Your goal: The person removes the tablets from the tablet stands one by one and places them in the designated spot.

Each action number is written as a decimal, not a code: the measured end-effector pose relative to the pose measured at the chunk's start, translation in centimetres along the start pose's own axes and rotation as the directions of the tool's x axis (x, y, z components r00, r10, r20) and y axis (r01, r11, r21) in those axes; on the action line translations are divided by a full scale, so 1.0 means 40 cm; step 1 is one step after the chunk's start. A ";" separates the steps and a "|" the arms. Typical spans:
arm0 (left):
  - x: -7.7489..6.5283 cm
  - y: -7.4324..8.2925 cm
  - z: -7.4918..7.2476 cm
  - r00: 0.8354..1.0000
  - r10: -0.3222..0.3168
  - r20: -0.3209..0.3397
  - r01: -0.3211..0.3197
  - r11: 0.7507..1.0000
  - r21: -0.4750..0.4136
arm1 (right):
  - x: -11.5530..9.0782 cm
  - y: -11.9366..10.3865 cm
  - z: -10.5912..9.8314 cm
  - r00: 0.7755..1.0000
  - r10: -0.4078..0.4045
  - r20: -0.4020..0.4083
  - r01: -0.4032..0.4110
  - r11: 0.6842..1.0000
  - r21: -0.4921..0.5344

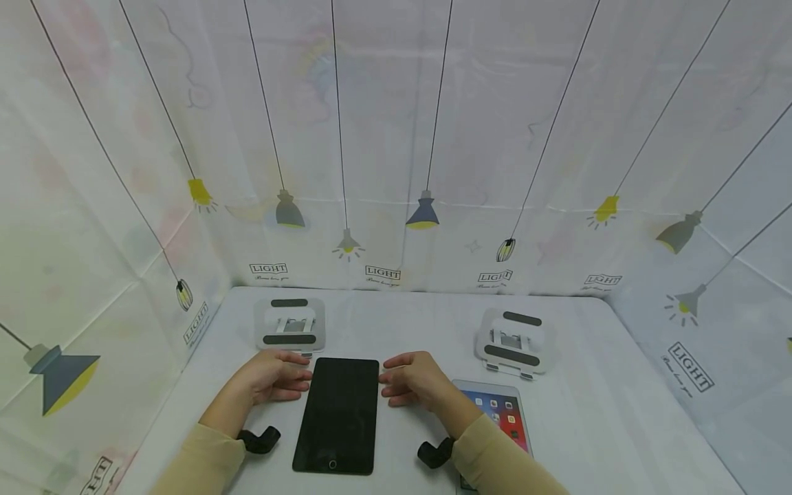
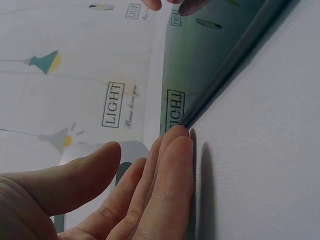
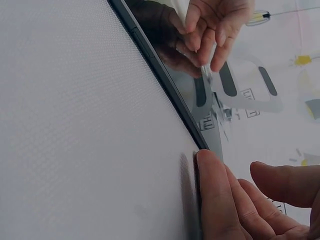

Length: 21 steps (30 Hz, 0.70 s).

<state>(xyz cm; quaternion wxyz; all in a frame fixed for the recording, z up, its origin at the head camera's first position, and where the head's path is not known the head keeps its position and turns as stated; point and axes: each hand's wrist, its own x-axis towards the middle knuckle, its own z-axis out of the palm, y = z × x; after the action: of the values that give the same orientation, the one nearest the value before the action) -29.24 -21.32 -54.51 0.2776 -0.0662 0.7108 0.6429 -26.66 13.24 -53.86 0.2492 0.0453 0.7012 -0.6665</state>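
A black tablet with a dark screen and a round home button lies flat on the white table. Beside its upper left edge is my left hand, fingers extended toward the tablet and fingertips right at the rim. My right hand mirrors it at the upper right edge. In the left wrist view the fingers of the left hand rest on the table at the tablet's side, thumb held apart. The right wrist view shows the right hand likewise, its fingertips at the tablet's dark edge.
Two silver stands with dark pads sit farther back, one at left and one at right. A white tablet with a lit screen lies partly under my right forearm. Lamp-printed cloth walls the table.
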 end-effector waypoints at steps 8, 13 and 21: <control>-0.008 0.004 0.004 1.000 0.014 0.017 -0.013 1.000 -0.024 | -0.002 0.004 -0.005 1.000 0.013 -0.006 -0.013 0.999 0.041; -0.014 0.014 0.009 0.999 0.042 0.007 -0.042 0.999 -0.027 | 0.000 0.002 -0.008 1.000 -0.008 0.003 0.008 0.997 0.074; -0.027 0.034 0.043 0.986 0.144 -0.086 -0.134 0.984 0.115 | -0.001 0.000 -0.013 0.998 -0.056 0.004 0.056 0.996 0.069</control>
<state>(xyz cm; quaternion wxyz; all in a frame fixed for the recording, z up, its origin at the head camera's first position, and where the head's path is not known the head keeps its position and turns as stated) -28.42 -19.76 -52.81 0.2013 -0.0313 0.7600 0.6172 -26.76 13.75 -53.86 0.2309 0.0321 0.6781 -0.6970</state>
